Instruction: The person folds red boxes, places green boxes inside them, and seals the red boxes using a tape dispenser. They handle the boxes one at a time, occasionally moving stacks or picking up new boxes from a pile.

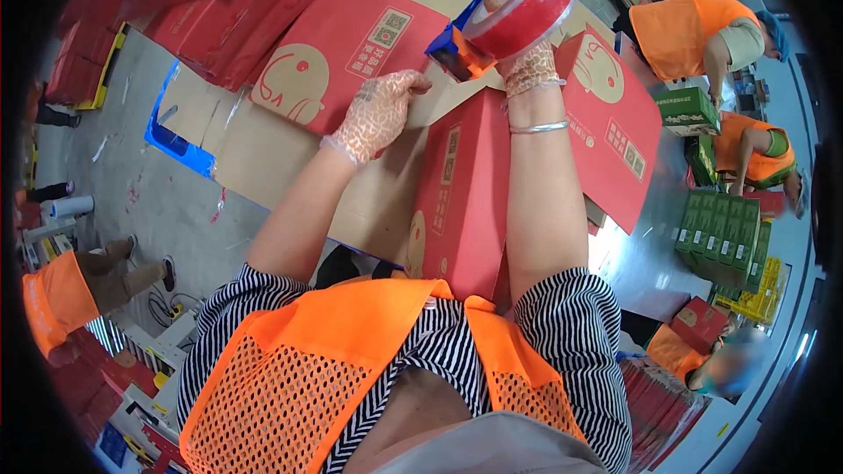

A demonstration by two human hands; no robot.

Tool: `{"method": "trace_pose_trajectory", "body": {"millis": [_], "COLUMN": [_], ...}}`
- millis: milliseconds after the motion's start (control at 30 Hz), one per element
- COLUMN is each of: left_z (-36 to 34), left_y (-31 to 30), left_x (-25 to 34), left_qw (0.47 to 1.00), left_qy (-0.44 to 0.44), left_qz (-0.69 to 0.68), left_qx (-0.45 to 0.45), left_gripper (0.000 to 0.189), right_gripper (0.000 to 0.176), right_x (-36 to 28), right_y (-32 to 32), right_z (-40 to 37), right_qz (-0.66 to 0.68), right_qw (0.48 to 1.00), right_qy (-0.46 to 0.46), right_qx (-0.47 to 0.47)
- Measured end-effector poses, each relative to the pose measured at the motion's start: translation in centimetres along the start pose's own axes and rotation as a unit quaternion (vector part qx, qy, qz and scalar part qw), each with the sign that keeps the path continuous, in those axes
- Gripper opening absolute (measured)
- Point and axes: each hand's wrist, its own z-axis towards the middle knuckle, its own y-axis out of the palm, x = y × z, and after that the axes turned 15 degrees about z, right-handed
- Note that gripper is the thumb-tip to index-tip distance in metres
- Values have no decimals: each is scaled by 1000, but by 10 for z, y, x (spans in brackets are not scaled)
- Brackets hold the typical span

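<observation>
1 red box point(470, 180) stands at the near edge of the table point(378, 202), between the forearms, contents not visible; 2 more red cartons flank it, one toward the left edge point(338, 48), one toward the right point(612, 114). right hand point(530, 68) grips 1 tape dispenser point(531, 10), 1 red roll on it, above the box's far end. left hand point(379, 112) has fingers curled narrow over the table, can't tell if they hold anything.

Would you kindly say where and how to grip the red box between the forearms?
Probably by its two long sides, from left and right: the box is narrow across and runs lengthwise forward. The left looks freer; the right forearm borders its right edge.
</observation>
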Motion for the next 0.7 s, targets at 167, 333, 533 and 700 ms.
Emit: {"method": "trace_pose_trajectory", "body": {"millis": [167,333,533,700], "left_z": [-12,-5,-9,-12], "left_y": [-27,-2,4,1], "left_x": [109,139,127,122], "left_qw": [967,924,936,939], "left_qy": [226,250,230,229], "left_qz": [118,275,233,223], "left_qx": [-3,-96,-126,-125], "left_gripper": [21,50,50,52], "right_gripper": [61,43,15,38], "right_x": [6,-30,-28,-7], "right_y": [-25,-22,-84,-101], "right_z": [38,34,81,75], "right_qz": [136,-315,-41,15], "right_qw": [987,931,979,999], "right_qy": [-28,-180,-196,-30], "right_qx": [-77,-30,-27,-11]}}
